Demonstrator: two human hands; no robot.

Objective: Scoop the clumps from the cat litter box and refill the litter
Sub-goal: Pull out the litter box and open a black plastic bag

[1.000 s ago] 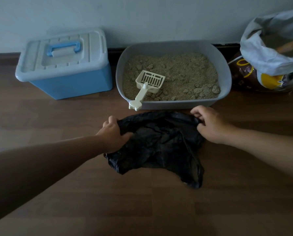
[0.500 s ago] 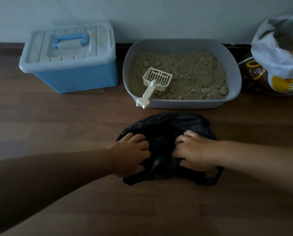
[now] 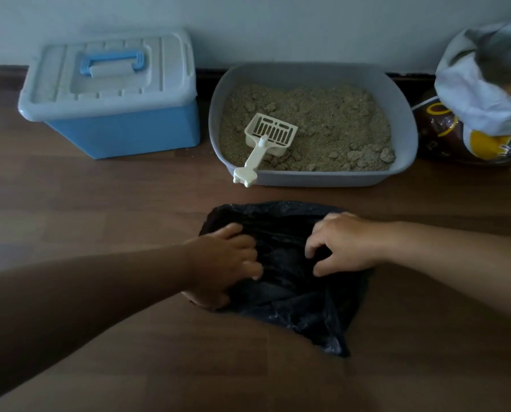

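Dark wood floor (image 3: pixel 99 209) meets a pale wall (image 3: pixel 278 25). Along the wall stand a lidded blue bin (image 3: pixel 123 135), the grey litter box (image 3: pixel 322 176) and an opened litter sack (image 3: pixel 471 93). Before the box lies a black bag (image 3: pixel 292 292). 2 hands grasp it, left hand (image 3: pixel 221 263) curled round its left edge, right hand (image 3: pixel 343 248) pinching its film. The white scoop (image 3: pixel 266 138) rests in the litter (image 3: pixel 337 123), handle over the front rim.

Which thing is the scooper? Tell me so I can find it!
Look at the grey litter box against the wall, right of the blue storage bin. The cream litter scoop lies in its left side, handle poking over the front rim. Only it has slots.
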